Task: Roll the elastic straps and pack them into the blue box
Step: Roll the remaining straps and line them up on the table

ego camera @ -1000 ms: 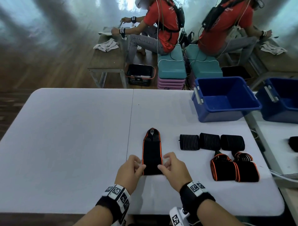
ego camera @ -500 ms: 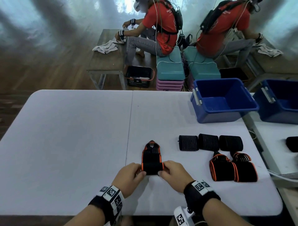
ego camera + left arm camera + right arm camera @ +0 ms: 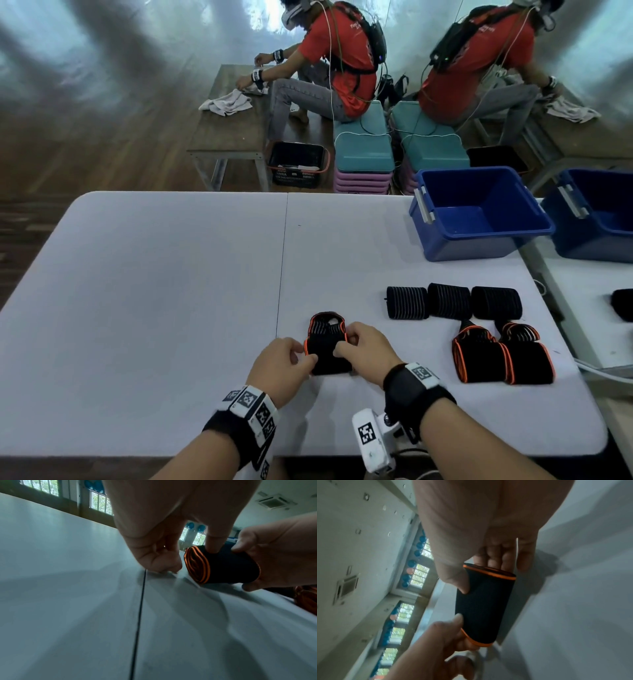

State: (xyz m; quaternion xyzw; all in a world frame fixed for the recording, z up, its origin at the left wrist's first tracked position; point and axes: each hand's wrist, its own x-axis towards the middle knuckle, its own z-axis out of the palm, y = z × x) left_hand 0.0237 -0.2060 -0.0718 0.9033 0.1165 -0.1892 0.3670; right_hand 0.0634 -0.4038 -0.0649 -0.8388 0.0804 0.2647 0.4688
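**Roll nearly closed, tail pointing away from us**

Since a second ago the flat strap has shortened to a stub as we rolled it up from the near end. On the table (image 3: 171,308), the blue box (image 3: 479,240) sits far right, well apart from our hands; three plain rolls (image 3: 452,303) and two orange-edged rolls (image 3: 500,359) lie between. The strap (image 3: 327,349) lies just ahead of us, its roll axis running left to right and its unrolled tail reaching away from us. Our left hand (image 3: 284,363) pinches the roll's left end, thumb on top; our right hand (image 3: 366,353) pinches the right end, fingers curled over it. We judge the last turns must go forward; the right hand is nearer the box.
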